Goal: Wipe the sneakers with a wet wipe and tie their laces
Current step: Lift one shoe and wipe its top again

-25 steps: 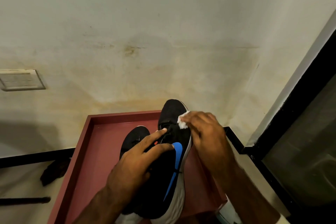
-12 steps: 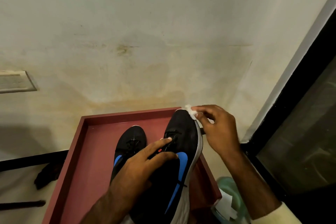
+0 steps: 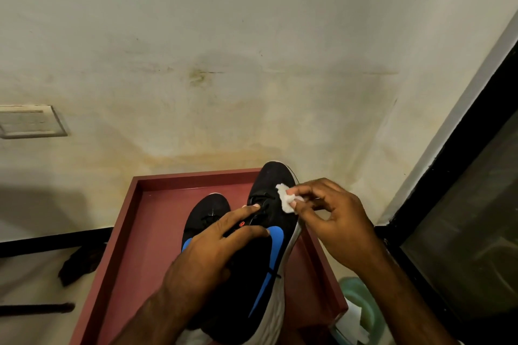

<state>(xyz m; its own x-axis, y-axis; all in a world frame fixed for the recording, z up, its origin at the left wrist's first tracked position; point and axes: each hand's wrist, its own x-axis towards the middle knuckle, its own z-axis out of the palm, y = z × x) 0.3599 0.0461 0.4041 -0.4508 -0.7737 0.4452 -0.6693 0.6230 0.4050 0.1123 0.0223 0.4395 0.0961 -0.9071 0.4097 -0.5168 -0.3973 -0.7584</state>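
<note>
Two black sneakers with blue side marks sit in a dark red tray (image 3: 131, 227). The right sneaker (image 3: 273, 249) is lifted and tilted, its toe pointing away over the tray's far edge. My left hand (image 3: 213, 255) grips it across the laces and tongue. My right hand (image 3: 333, 221) pinches a crumpled white wet wipe (image 3: 286, 199) against the upper near the toe, on its right side. The left sneaker (image 3: 207, 213) lies flat in the tray, partly hidden behind my left hand.
A stained pale wall rises right behind the tray. A black-framed glass panel (image 3: 462, 204) stands at the right. A pale green wipe pack (image 3: 358, 314) lies by the tray's right edge. A dark rag (image 3: 81, 263) and a dark rod (image 3: 36, 308) lie on the floor at left.
My right hand has drawn the wipe back from the toe tip to the side of the upper. The sneaker stays held in my left hand.
</note>
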